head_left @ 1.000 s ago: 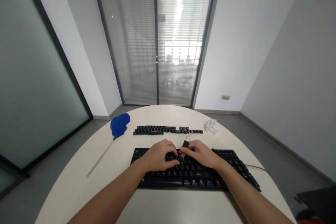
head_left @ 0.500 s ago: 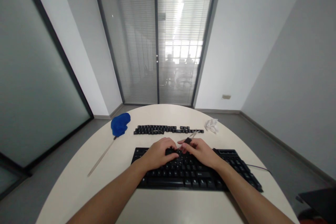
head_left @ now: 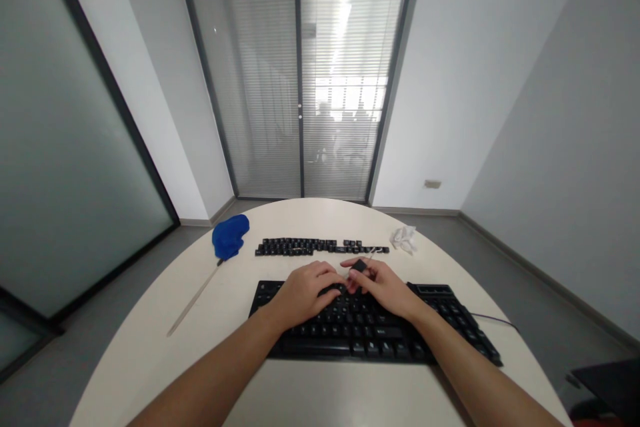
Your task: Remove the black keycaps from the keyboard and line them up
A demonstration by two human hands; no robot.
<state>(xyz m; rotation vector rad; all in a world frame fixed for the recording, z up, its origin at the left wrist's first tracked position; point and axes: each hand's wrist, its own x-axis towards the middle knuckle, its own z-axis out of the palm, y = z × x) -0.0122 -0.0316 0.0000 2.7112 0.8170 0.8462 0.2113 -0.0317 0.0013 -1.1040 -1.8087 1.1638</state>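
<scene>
A black keyboard lies in front of me on the table. My right hand is closed above its upper rows around a small tool with a black grip, which looks like a keycap puller. Pale, thin wire shows beyond the grip. My left hand rests over the keyboard's upper left part, its thumb and fingers apart and reaching toward the right hand's fingertips. Whether a small keycap is at those fingertips I cannot make out. Behind the hands lie rows of loose black keycaps.
A blue cloth-like piece on a pale stick lies at the left of the round cream table. Crumpled white tissue sits at the back right. The keyboard's cable runs off to the right.
My right hand has turned the puller, so its grip shows more squarely and less wire is visible. The left thumb and fingers have shifted slightly over the keys.
</scene>
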